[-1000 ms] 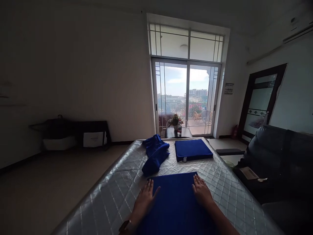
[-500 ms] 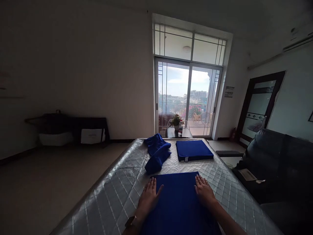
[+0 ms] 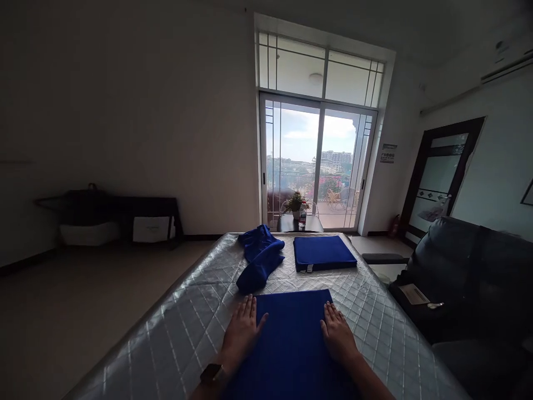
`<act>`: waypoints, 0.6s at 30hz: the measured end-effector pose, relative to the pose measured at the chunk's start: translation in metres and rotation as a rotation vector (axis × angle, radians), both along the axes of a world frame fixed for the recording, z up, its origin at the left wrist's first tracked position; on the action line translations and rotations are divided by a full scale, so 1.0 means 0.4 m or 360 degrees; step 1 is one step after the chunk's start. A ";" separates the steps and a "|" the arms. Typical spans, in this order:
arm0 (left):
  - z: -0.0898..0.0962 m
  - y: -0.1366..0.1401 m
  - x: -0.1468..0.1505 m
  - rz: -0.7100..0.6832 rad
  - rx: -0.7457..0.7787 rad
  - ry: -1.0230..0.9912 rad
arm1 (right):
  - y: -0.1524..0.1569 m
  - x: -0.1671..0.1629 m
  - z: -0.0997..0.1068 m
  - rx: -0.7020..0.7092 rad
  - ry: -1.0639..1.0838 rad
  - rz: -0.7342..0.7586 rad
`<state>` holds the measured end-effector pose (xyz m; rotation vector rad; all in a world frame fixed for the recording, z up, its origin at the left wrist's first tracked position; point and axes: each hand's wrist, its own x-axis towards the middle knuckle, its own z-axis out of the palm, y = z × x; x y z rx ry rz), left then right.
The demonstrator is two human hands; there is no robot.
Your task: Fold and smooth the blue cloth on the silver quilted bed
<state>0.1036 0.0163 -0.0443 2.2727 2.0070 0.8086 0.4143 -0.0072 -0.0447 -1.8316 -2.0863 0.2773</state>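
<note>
Blue folded cloth (image 3: 291, 344) lies flat on the near part of a surface under a quilted silver cover (image 3: 183, 333), between the person's two hands; its near end is too dim to make out clearly. Behind everything rises a sliding glass door (image 3: 320, 161) with tall panes, buildings and sky beyond it. On the right sits a black sofa (image 3: 462, 272), and past it a dark-framed door (image 3: 441, 172) with a glass panel. A small dark table (image 3: 314, 225) is near the sliding door, beyond the far edge of the cover.

Towards that far edge lie two more blue textiles, apart from each other: on the right a neatly folded stack (image 3: 325, 251) with a white tag at its near edge, on the left a crumpled blue cloth (image 3: 258, 258).

The left hand (image 3: 244, 325) is spread flat along the left edge of the folded cloth, fingers straight and together, thumb out over the fabric. The right hand (image 3: 339, 333) lies the same way along the right edge. Neither is clenched or grasping anything.

A potted plant (image 3: 296, 203) and a bottle (image 3: 302, 214) with a red cap stand on the small table. Smallest is the wristwatch (image 3: 211, 373) on the left wrist.
</note>
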 end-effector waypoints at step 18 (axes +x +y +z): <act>0.037 -0.069 0.312 -0.0393 -0.0335 0.0204 | -0.011 0.006 0.017 -0.0050 0.0020 0.0010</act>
